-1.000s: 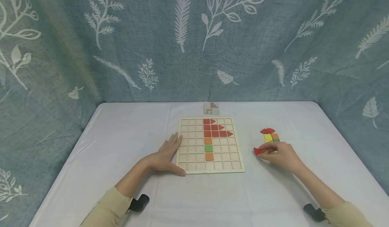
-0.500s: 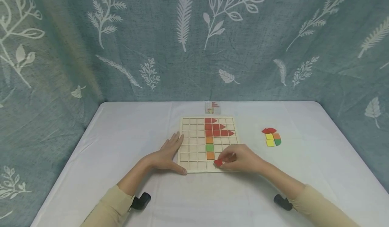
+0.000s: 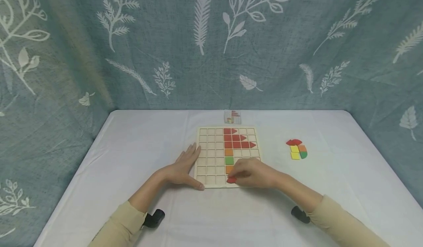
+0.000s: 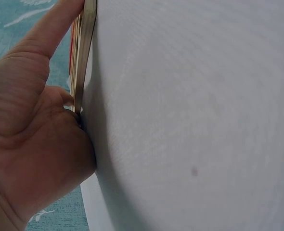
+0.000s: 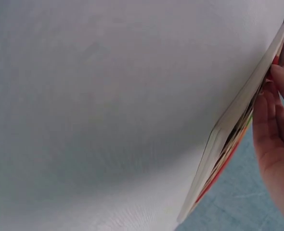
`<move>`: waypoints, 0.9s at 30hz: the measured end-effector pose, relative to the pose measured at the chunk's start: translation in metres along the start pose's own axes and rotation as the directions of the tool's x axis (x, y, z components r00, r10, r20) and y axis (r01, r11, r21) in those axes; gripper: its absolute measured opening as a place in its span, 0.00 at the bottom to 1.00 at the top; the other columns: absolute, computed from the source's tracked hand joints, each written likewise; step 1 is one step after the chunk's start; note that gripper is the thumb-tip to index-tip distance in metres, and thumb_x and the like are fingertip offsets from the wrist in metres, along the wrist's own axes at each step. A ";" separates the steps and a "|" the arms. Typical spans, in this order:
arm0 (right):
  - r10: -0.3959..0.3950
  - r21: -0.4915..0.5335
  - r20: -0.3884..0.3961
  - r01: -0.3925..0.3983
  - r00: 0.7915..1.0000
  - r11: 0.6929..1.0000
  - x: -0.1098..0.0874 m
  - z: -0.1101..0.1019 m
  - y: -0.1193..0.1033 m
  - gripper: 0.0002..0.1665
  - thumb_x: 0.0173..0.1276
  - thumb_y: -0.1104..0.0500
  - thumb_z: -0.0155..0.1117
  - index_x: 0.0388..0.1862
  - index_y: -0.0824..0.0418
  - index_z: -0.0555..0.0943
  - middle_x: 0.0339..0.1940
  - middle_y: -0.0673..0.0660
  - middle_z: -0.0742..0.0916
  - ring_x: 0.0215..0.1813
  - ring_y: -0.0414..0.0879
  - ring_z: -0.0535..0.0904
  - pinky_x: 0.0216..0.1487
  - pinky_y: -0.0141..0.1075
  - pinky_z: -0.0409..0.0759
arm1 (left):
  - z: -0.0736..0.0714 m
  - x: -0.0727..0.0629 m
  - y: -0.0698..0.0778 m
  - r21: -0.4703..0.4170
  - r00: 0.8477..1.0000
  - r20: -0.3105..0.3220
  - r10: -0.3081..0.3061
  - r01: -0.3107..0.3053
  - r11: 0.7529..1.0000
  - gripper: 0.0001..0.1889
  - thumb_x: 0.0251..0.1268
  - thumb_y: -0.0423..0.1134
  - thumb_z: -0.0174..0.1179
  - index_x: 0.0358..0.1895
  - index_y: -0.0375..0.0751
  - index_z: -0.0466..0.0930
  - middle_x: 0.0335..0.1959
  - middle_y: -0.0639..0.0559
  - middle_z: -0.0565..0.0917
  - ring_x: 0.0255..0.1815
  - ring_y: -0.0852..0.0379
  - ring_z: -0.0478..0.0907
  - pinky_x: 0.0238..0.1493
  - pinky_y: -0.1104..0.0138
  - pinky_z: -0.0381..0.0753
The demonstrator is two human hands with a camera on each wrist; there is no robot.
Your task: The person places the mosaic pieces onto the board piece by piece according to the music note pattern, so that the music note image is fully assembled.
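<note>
A wooden grid board [image 3: 211, 162] lies on the white table. Red squares and pointed red tiles [image 3: 231, 138] fill parts of its top rows; below them, one column bears an orange tile [image 3: 228, 152], a green tile [image 3: 229, 160] and another orange tile [image 3: 228, 169], partly covered by fingers. My right hand [image 3: 256, 173] pinches a red tile [image 3: 231, 180] with a curved edge at the bottom row of that column; whether it sits in the cell, I cannot tell. With fingers spread, my left hand [image 3: 181, 170] rests against the board's left edge, thumb at the near corner.
Loose tiles lie right of the board: red curved pieces [image 3: 296, 142], yellow squares [image 3: 295, 152], an orange piece [image 3: 302, 148] and a green rounded piece [image 3: 303, 155]. Behind the board is a small pattern card [image 3: 232, 117]. A leaf-print curtain [image 3: 211, 74] hangs beyond the table.
My right hand has carried the red tile leftward from beside the loose tiles to the board's bottom row. My left hand has stayed at the board's left edge.
</note>
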State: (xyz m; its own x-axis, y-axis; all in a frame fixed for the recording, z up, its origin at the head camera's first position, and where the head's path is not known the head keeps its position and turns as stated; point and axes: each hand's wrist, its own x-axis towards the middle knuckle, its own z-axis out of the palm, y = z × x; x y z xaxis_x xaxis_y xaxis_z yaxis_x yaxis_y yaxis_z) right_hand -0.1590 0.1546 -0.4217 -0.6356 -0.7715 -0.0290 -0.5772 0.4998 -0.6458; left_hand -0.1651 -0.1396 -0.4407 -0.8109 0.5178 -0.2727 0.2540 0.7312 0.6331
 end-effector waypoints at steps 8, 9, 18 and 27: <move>-0.073 0.016 -0.043 0.074 0.996 0.997 0.002 0.004 0.003 0.14 0.65 0.67 0.65 0.44 0.51 0.88 0.42 0.41 0.85 0.47 0.37 0.78 0.50 0.33 0.80 | 0.000 0.000 -0.001 -0.004 1.000 0.000 0.007 -0.007 1.000 0.70 0.40 0.58 0.77 0.78 0.33 0.35 0.79 0.37 0.32 0.78 0.45 0.26 0.76 0.51 0.32; -0.071 0.011 -0.048 0.072 0.996 0.997 0.002 0.005 0.003 0.14 0.65 0.67 0.65 0.43 0.51 0.88 0.42 0.40 0.85 0.47 0.36 0.78 0.50 0.33 0.79 | 0.000 0.000 -0.001 -0.002 1.000 0.002 0.004 -0.004 1.000 0.70 0.40 0.59 0.77 0.78 0.34 0.35 0.79 0.37 0.32 0.79 0.45 0.26 0.76 0.51 0.32; -0.039 -0.005 -0.092 0.038 0.995 0.999 0.006 0.009 0.001 0.12 0.65 0.66 0.67 0.40 0.49 0.88 0.40 0.37 0.86 0.45 0.35 0.79 0.49 0.33 0.80 | -0.001 -0.001 -0.002 -0.007 1.000 -0.004 0.011 -0.011 1.000 0.70 0.40 0.58 0.77 0.78 0.33 0.35 0.78 0.36 0.32 0.78 0.44 0.26 0.76 0.50 0.32; 0.142 0.213 -0.186 -0.102 0.972 0.972 -0.007 -0.001 0.004 0.10 0.66 0.63 0.67 0.43 0.50 0.88 0.41 0.41 0.87 0.47 0.38 0.81 0.52 0.34 0.81 | 0.000 0.000 0.000 -0.005 1.000 -0.006 0.000 0.000 1.000 0.70 0.39 0.59 0.77 0.78 0.33 0.36 0.79 0.37 0.33 0.79 0.44 0.27 0.76 0.51 0.32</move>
State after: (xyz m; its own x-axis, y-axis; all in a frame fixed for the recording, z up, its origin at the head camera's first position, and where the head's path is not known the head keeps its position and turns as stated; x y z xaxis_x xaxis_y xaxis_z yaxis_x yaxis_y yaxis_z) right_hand -0.1570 0.1624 -0.4234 -0.7956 -0.6055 0.0218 -0.3869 0.4800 -0.7874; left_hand -0.1655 -0.1397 -0.4405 -0.8139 0.5152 -0.2685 0.2512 0.7289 0.6369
